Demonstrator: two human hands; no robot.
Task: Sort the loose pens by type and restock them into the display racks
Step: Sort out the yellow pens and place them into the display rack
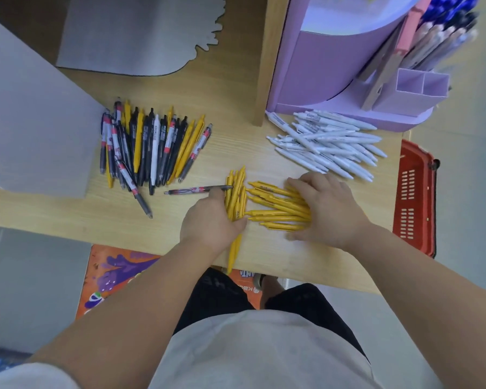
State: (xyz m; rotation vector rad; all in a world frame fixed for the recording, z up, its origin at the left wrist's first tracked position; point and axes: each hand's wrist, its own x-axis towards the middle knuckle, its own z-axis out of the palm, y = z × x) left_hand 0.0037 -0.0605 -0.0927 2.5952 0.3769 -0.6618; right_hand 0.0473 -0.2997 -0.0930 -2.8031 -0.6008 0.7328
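Currently, left hand [211, 217] grips a yellow bundle [235, 192]; loose yellow pens [275, 209] lie crosswise under right hand [328, 209], fingers [298, 183] spread flat.

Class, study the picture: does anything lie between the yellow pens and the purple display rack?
Yes. A pile of white pens lies on the table between the yellow pens and the purple display rack. Nothing separates the left hand or right hand from the yellow pens; both touch them.
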